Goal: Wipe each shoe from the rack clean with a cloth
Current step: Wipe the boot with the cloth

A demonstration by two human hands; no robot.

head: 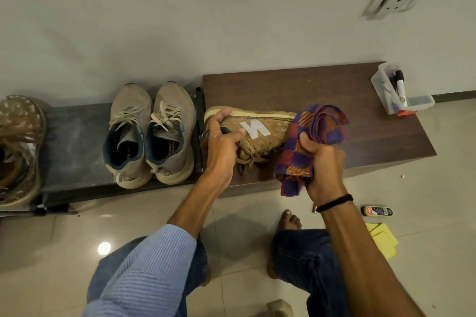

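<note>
The left hand (pixel 221 136) grips the tan shoe (pixel 260 131) at its heel end, fingers (pixel 219 114) curled over the sole edge; the shoe lies on its side on the tabletop (pixel 322 87); the right hand (pixel 322 162) clutches the bunched cloth (pixel 314 131) at the shoe's toe; a grey pair (pixel 152 134) sits on the rack (pixel 74 136).

Left hand (pixel 223 136) gripping tan sneaker (pixel 260 134), right hand (pixel 322 162) clutching checked cloth (pixel 306 147)

A brown bench (pixel 334 85) carries a clear plastic box (pixel 401 96) at its far right corner. Beside it, a low dark rack (pixel 74 141) holds a pair of beige sneakers (pixel 168 136)
</note>
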